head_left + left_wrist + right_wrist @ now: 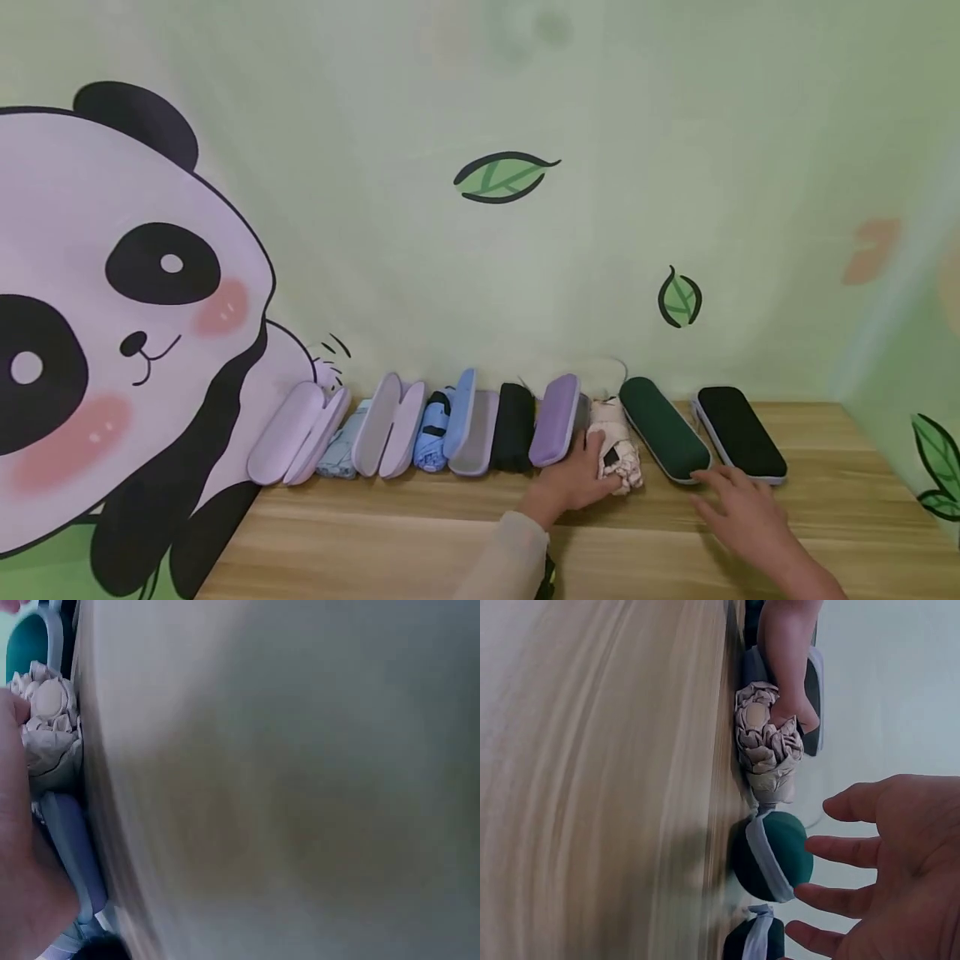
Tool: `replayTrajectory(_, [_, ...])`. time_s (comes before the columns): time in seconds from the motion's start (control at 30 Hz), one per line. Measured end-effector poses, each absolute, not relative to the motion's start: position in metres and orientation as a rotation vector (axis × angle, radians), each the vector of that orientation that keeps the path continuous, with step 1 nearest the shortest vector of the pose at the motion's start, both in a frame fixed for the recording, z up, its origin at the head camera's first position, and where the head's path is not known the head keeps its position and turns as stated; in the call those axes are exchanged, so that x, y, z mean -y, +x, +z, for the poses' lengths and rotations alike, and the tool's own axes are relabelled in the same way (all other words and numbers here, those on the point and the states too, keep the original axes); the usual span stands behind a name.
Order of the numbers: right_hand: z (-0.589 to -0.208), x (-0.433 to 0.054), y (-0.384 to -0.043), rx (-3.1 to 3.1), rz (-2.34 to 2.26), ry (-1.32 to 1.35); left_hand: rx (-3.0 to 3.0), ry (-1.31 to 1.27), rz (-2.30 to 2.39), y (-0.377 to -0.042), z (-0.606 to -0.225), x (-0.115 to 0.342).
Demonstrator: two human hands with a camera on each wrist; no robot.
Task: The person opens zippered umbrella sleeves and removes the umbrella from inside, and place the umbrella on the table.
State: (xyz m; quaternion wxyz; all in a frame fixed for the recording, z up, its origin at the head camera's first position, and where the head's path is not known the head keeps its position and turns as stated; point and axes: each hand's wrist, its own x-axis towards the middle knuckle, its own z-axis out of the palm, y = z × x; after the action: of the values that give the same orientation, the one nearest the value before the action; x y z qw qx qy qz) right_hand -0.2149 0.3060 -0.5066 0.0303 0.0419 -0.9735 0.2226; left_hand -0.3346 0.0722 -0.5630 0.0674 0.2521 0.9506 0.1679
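A beige folded umbrella [611, 417] lies in the row on the table. My left hand [573, 477] grips it from its left side, thumb across the near end and index finger farther up; the other fingers are mostly hidden. An open purple glasses case [555, 421] is just left of that hand. My right hand [738, 508] reaches to the near end of a dark green glasses case [663, 429], with fingers extended and spread in the right wrist view. To its right lies a black glasses case [741, 429] with a pale edge.
Leftward the row continues with a black folded umbrella [513, 427], an open blue case [461, 417], a blue folded umbrella [431, 437], pale lilac open cases [281, 442] and a grey-blue folded umbrella [347, 446]. Behind the wooden table [375, 533] hangs a panda-printed backdrop [390, 250].
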Motion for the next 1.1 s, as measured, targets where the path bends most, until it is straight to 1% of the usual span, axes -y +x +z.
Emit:
replayTrajectory(0.13, [-0.506, -0.301, -0.220, 2.989, 0.699, 0.146, -2.855, 0.709, 0.570, -0.346, -0.561, -0.064])
replayTrajectory(0.3, [-0.513, -0.299, -0.224, 2.943, 0.688, 0.180, -2.833, 0.586, 0.695, -0.350, -0.557, -0.061])
replayTrajectory(0.5, [-0.520, -0.299, -0.231, 2.913, 0.714, 0.197, -2.856, 0.540, 0.714, -0.354, -0.560, -0.056])
replayTrajectory(0.67, [-0.521, -0.305, -0.239, 2.947, 0.709, 0.241, -2.888, 0.541, 0.706, -0.355, -0.569, -0.054])
replayTrajectory(0.9, [-0.525, -0.318, -0.241, 3.083, 0.818, 0.212, -2.848, 0.592, 0.729, -0.351, -0.577, -0.060])
replayTrajectory(1.0, [-0.530, -0.322, -0.246, 3.108, 0.853, 0.201, -2.815, 0.588, 0.733, -0.353, -0.575, -0.061])
replayTrajectory(1.1, [-0.542, -0.327, -0.248, 3.111, 0.867, 0.201, -2.785, 0.646, 0.744, -0.349, -0.575, -0.059])
